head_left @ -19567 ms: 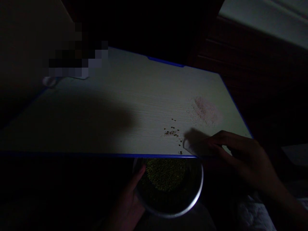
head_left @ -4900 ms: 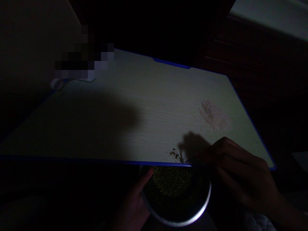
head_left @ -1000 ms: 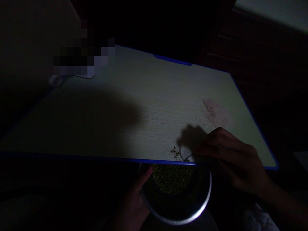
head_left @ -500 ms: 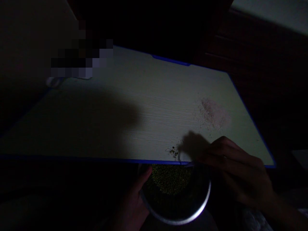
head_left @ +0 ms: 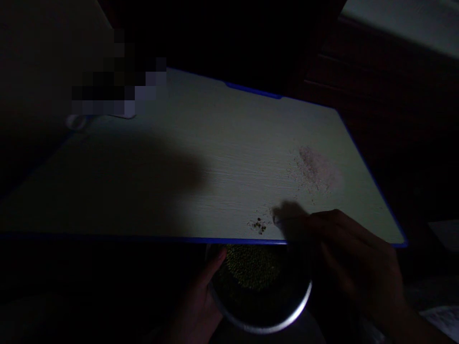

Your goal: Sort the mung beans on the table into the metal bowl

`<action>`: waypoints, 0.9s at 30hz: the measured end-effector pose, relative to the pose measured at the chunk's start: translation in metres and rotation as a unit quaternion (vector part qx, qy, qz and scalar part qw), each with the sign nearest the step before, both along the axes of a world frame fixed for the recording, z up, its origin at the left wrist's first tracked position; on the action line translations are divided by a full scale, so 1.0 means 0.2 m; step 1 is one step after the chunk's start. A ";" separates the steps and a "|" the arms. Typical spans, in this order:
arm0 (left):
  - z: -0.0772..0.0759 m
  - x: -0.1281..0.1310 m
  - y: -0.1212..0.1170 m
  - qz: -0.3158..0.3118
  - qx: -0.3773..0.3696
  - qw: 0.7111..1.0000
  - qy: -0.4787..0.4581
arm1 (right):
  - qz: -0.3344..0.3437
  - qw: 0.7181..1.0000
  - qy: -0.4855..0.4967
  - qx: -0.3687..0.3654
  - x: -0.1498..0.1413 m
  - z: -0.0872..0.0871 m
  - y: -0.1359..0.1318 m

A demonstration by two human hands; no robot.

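Below the near edge of the table, my left hand (head_left: 206, 298) grips a round metal bowl (head_left: 299, 308) by its left side, thumb over the rim. Small green beans (head_left: 254, 270), like mung beans, lie inside it. My right hand (head_left: 358, 260) is over the near right part of the tabletop, its fingers pinched together around something thin that I cannot make out in the dark. Just left of those fingertips is a small cluster of dark beans and bits (head_left: 260, 225). Farther back on the right lies a pale pinkish heap of fine bits (head_left: 319, 167).
A pale tabletop (head_left: 233, 124) with a blue rim spans the view. Near its far left corner is a pixelated patch, with a phone-like flat object (head_left: 125, 114) and a whitish loop (head_left: 76, 123) beside it. My shadow darkens the left part. Surroundings are very dark.
My right hand has lifted slightly away from the near edge, and the thin thing in its fingers has moved up onto the tabletop, right of the dark beans. My left hand keeps the bowl in place.
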State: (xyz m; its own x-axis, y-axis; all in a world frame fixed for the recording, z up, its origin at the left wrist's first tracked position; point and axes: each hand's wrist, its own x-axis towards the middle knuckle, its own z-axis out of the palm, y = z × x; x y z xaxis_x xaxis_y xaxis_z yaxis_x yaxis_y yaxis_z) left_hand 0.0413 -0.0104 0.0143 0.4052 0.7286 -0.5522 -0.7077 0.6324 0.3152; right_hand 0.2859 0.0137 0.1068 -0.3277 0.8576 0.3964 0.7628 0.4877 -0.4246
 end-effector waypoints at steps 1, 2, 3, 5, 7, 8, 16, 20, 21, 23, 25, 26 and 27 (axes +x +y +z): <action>0.00 0.00 0.00 0.002 -0.014 1.000 -0.006 | -0.009 1.000 -0.006 0.006 0.01 0.00 0.00; 0.00 0.00 0.00 0.005 -0.032 0.999 -0.004 | -0.013 1.000 -0.006 0.012 0.02 0.01 0.00; 0.00 0.00 0.00 0.006 -0.047 0.999 0.005 | -0.011 1.000 0.000 0.012 0.02 0.00 0.00; 0.01 -0.01 0.01 0.008 -0.066 0.998 0.021 | 0.010 1.000 0.021 0.002 -0.01 0.00 -0.02; 0.01 -0.01 0.01 0.013 -0.079 0.996 0.037 | 0.035 0.999 0.041 -0.003 -0.04 -0.01 -0.03; 0.00 -0.02 0.01 0.018 -0.077 0.996 0.045 | 0.038 0.998 0.044 -0.005 -0.06 -0.02 -0.03; -0.05 -0.02 -0.02 0.006 -0.087 0.995 0.051 | 0.024 0.999 0.030 0.001 -0.04 -0.02 0.04; -0.07 -0.03 -0.03 0.029 -0.091 0.993 0.065 | 0.066 0.997 0.049 -0.013 -0.04 -0.02 0.08; -0.07 -0.04 -0.03 0.034 -0.089 0.993 0.064 | 0.076 0.995 0.054 -0.016 -0.04 -0.02 0.08; -0.06 -0.03 -0.03 0.026 -0.081 0.995 0.046 | 0.087 0.994 0.061 -0.021 -0.03 -0.02 0.07; -0.05 -0.02 -0.02 0.012 -0.072 0.997 0.023 | 0.089 0.994 0.061 -0.025 -0.01 -0.01 0.06; -0.04 -0.01 -0.01 0.006 -0.070 0.997 0.015 | 0.088 0.994 0.060 -0.027 0.00 -0.01 0.06; -0.03 -0.01 -0.01 0.004 -0.069 0.998 0.013 | 0.087 0.994 0.061 -0.028 0.00 -0.01 0.06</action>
State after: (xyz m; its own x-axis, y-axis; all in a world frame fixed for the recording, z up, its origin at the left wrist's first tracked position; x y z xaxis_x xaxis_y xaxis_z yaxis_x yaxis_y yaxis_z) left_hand 0.0397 -0.0115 0.0082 0.3837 0.6480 -0.6579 -0.7052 0.6656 0.2442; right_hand 0.2860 0.0253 0.1053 -0.4255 0.8140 0.3954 0.6103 0.5808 -0.5387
